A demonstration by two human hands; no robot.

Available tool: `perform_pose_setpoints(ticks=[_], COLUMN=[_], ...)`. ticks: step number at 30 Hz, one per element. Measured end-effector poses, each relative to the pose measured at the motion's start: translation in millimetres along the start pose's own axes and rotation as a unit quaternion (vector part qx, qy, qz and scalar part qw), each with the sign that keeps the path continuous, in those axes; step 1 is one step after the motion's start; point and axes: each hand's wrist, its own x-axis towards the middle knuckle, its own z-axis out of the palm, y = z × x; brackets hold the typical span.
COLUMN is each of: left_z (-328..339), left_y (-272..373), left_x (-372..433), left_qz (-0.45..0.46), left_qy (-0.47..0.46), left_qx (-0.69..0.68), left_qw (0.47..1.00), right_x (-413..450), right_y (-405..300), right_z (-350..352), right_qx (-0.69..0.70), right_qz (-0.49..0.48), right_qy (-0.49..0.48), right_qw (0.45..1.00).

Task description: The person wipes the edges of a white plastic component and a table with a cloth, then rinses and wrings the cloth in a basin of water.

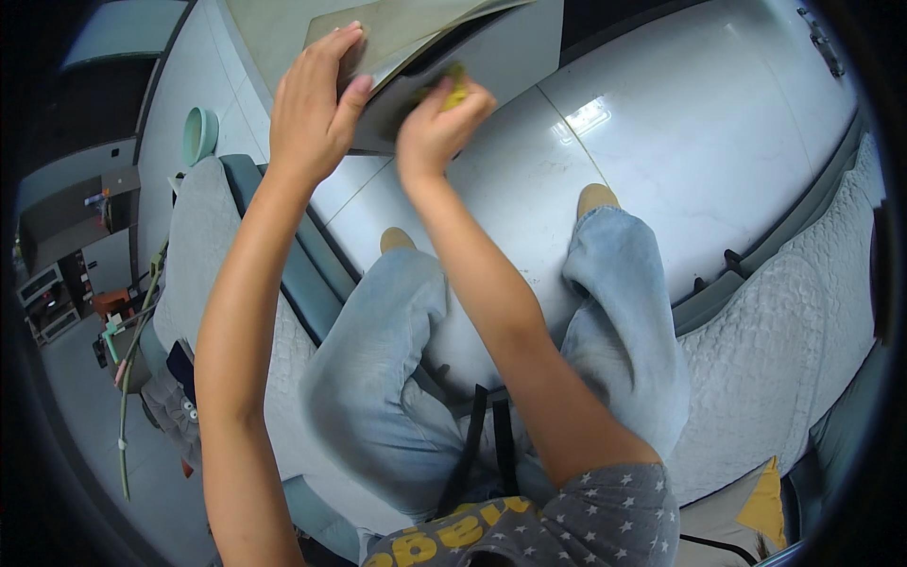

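Note:
My left hand (315,106) rests at the near edge of a low table, its fingers on a flexible translucent cover sheet (397,32) and its thumb at the sheet's lifted edge. Below that edge the table's grey side panel (521,60) shows, with a dark gap between. My right hand (443,127) is closed around a crumpled yellow cloth (455,92) and holds it against or close to the side panel; contact cannot be told, as hand and cloth are blurred.
A sofa with a quilted grey cover (765,368) curves around both sides of my legs. Glossy white floor tiles (652,106) lie under the table and my feet. A pale green bin (200,135) stands at the left, and a yellow and grey cushion (751,503) lies at the lower right.

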Motion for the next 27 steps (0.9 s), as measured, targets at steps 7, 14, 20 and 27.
perform_pose_setpoints(ticks=[7,14,20,27], left_z=[-3,2,-3,-1], left_y=[2,3,-5,-9], left_x=[2,0,-2,0], left_qz=[0.002,-0.031,-0.043,-0.054], left_qy=[0.004,-0.008,-0.010,-0.002], left_qx=[-0.010,-0.018,-0.070,-0.120], left_qw=[1.000,0.999,0.997,0.991], right_x=[-27,18,-22,-27], right_y=[18,13,27,41], right_z=[-5,-8,-8,-17], right_qx=[0.025,-0.010,-0.010,-0.057], right_qz=[-0.296,-0.188,-0.406,-0.404], right_qy=[-0.095,-0.036,-0.123,-0.205], right_qw=[0.950,0.981,0.905,0.890])
